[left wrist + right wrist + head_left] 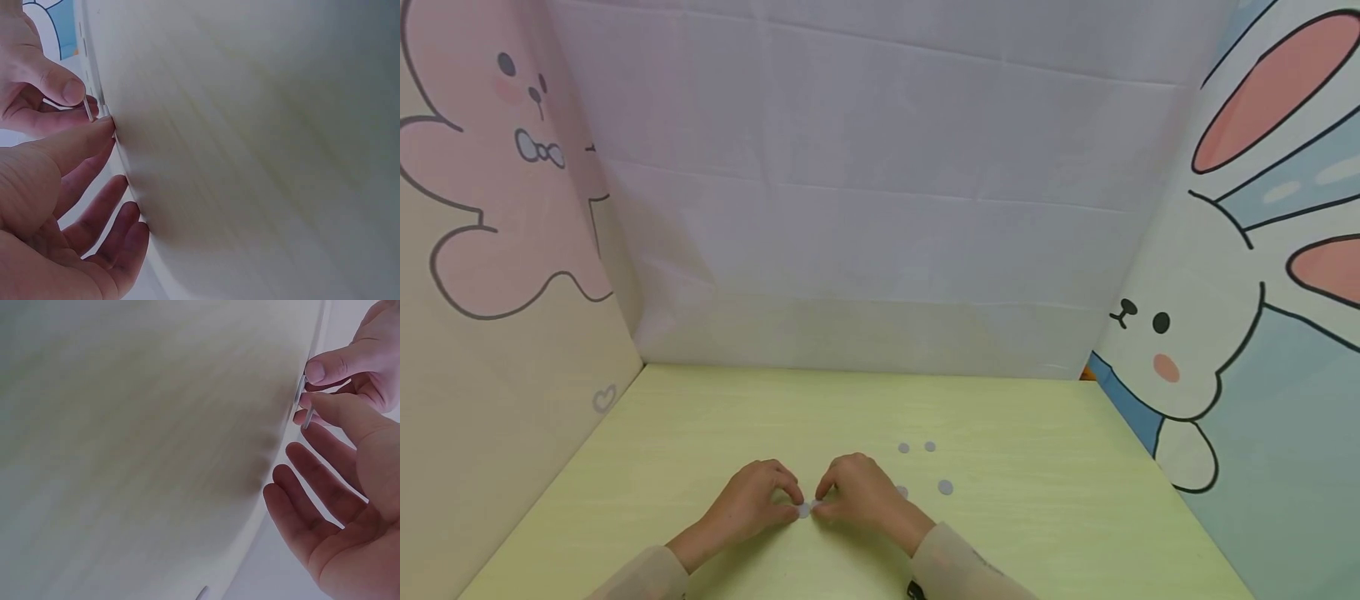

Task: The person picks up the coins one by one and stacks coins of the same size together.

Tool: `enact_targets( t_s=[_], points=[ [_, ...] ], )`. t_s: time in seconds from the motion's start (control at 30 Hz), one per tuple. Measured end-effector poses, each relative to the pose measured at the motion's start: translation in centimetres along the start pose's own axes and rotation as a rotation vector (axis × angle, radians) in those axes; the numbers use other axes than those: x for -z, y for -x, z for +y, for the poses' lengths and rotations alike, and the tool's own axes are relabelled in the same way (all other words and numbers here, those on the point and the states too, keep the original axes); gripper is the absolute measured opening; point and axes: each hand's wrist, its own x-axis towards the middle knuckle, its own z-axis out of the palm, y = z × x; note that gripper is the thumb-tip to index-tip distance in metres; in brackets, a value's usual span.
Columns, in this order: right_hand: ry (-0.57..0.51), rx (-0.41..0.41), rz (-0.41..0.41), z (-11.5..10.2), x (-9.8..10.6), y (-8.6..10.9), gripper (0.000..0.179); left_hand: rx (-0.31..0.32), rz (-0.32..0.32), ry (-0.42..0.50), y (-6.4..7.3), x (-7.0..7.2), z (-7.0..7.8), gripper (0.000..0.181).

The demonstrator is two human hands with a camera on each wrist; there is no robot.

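Note:
Low over the table, my left hand (758,498) pinches a small flat grey disc (804,510) between thumb and fingers, close to the tabletop. Just right of it, my right hand (859,492) pinches a second grey disc (817,505). That second disc (308,417) appears thin and edge-on in the right wrist view, tilted up off the table. The two discs are side by side with the fingertips nearly meeting; whether they touch, I cannot tell. The other fingers of both hands are spread loosely in the wrist views.
Several more grey discs lie right of the hands: one disc (904,448) and another disc (930,447) farther back, a disc (945,487) nearer, and one partly behind the right hand. The pale yellow-green table (1037,467) is bounded by a white back sheet (880,250) and printed side panels.

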Motion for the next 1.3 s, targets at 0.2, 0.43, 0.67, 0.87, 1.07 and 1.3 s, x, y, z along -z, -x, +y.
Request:
enact_targets(
  t_s=[0.2,0.43,0.67,0.87,1.07,1.3],
  points=[
    [0.009,0.01,-0.008,-0.3,-0.1,-0.1,0.008,-0.005,0.004,-0.007,0.1,0.0,-0.1,0.016],
    [0.012,-0.029,-0.018,-0.8,-0.1,-0.3,0.009,-0.007,0.004,0.005,0.1,0.1,0.0,0.016],
    [0.006,-0.068,-0.015,-1.3,-0.1,-0.4,0.009,0.013,-0.002,0.021,0.1,0.2,0.1,0.015],
    [0.012,-0.08,0.002,-1.3,-0.4,-0.5,0.01,0.015,0.0,0.022,0.0,0.1,0.1,0.015],
    [0.01,-0.098,-0.003,-1.5,-0.4,-0.5,0.01,0.021,-0.003,0.025,0.0,0.0,-0.1,0.014],
    [-0.005,-0.109,0.004,-1.6,-0.7,-0.5,0.011,0.027,-0.004,0.023,-0.1,-0.2,-0.3,0.015]
  ],
)
